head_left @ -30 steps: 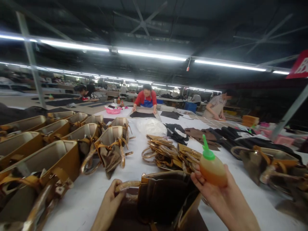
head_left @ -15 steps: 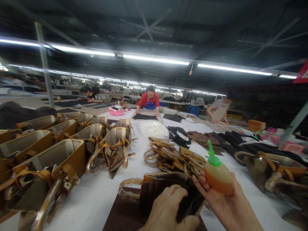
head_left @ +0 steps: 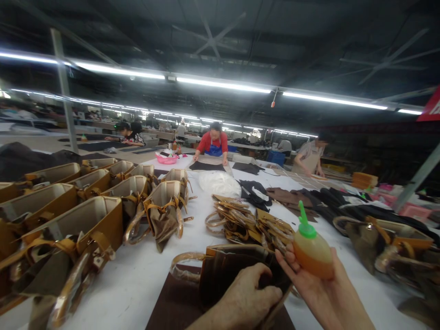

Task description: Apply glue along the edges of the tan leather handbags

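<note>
A brown handbag [head_left: 220, 270] with tan edging lies in front of me on a dark brown sheet [head_left: 172, 298], its mouth towards me. My left hand [head_left: 244, 293] is at the mouth, fingers curled into the dark inside and thumb by the near edge, closed on the bag; the fingertips are partly hidden. In my right hand [head_left: 326, 284] rests a squeeze bottle [head_left: 314, 254] with a green nozzle cap and amber liquid, held tilted over the bag's right side. A plastic-wrapped handle [head_left: 185, 266] sticks out on the bag's left.
Rows of tan-edged handbags [head_left: 99, 220] stand on the left of the white table [head_left: 134, 284]. Flat bag pieces [head_left: 237, 220] are piled ahead, with a white plastic bag [head_left: 220, 183] behind. More bags [head_left: 395, 238] lie right. A co-worker in red [head_left: 213, 142] faces me across the table.
My left hand has turned and its fingers have curled in at the handbag's mouth, thumb drawn closer. The right hand with the squeeze bottle has hardly moved.
</note>
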`<state>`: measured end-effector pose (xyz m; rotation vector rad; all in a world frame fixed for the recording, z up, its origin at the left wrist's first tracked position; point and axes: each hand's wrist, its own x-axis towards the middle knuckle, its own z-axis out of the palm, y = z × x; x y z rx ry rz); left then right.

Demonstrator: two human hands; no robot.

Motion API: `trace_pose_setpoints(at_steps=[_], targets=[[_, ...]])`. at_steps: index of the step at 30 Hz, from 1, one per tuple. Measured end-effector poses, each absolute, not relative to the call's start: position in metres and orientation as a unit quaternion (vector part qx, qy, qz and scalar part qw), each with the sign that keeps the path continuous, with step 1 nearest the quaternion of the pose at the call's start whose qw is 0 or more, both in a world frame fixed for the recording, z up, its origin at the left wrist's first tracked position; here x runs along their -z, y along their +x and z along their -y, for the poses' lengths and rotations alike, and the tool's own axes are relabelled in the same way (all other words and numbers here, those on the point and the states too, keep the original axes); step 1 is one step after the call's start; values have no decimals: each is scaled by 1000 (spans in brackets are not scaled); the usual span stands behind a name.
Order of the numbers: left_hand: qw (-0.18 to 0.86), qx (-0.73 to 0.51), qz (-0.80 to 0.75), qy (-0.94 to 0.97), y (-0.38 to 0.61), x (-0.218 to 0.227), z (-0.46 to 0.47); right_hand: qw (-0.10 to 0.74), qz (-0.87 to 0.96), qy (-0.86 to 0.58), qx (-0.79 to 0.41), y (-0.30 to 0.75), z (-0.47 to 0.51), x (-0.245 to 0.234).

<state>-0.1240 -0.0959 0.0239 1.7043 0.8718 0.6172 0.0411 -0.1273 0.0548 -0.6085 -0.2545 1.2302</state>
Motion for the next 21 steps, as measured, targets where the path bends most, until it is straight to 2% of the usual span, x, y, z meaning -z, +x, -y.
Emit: trace_pose_setpoints(at_steps=[8, 12, 17, 21], targets=[[486, -188, -348, 779, -122, -39, 82, 771, 155, -282, -550, 32, 133, -59], [513, -181, -369, 754, -122, -38, 75, 771, 142, -284, -551, 35, 133, -61], [524, -269, -424, 688, -141, -16, 71, 768, 115, -289, -560, 37, 137, -60], [613, -373, -376, 586, -164, -20, 77, 757, 122, -295, -571, 24, 146, -72]])
